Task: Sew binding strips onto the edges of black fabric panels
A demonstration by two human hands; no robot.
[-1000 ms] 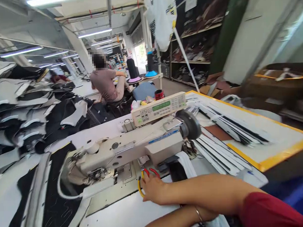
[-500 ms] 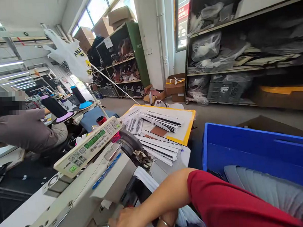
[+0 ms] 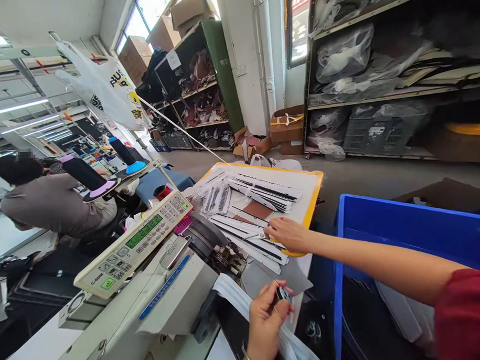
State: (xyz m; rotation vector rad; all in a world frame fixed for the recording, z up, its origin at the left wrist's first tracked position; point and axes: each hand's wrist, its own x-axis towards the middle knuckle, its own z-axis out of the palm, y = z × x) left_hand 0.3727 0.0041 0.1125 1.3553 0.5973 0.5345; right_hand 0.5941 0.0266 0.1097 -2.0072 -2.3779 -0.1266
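Note:
My left hand (image 3: 266,318), with a bangle on its wrist, is closed around a small metal bobbin (image 3: 283,294) in front of the sewing machine. Thumb and fingers pinch the bobbin's rim, and its holed face points up and right. Farther off, my right hand (image 3: 287,235) grips yellow-handled scissors (image 3: 293,253) over a pile of white and black strips (image 3: 250,242). The blades point left. Beside my left hand, the sewing machine (image 3: 169,293) carries a control panel (image 3: 135,244). A pale band (image 3: 234,295) runs from the machine toward my left wrist.
A blue crate (image 3: 342,239) stands at my right with dark pieces inside. The yellow-edged board (image 3: 309,198) bears the strips. Thread cones (image 3: 86,175) stand beyond the machine. Another person (image 3: 51,199) sits at the left. Shelves (image 3: 378,94) line the back.
My right hand has moved from low beside the machine up and away to the strips, and now holds scissors. My left hand, previously hidden behind the right arm, shows with the bobbin. The view has shifted slightly.

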